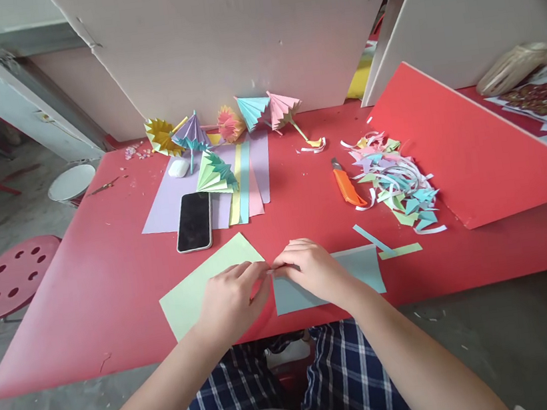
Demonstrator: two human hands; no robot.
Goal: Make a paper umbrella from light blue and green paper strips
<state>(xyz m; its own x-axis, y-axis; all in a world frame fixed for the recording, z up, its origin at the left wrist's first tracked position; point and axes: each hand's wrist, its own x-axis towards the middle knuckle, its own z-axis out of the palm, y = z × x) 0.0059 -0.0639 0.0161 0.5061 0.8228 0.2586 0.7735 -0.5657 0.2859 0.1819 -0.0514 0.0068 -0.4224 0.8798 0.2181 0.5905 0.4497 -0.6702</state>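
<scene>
Passage: red tabletop (96,275) left of phone (194,222); lane ahead of right hand (309,267), between fanned sheets (262,166) and orange cutter (348,187). Rear obstruction: paper umbrellas (283,107). Right obstructions: scrap pile (396,179), red board (468,152).

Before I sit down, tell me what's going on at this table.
A person's left hand and right hand meet over the red table, pinching a thin piece too small to identify. A green sheet lies partly under the left, a blue sheet under the right. Paper umbrellas sit beyond; an orange cutter lies beside paper scraps.
</scene>
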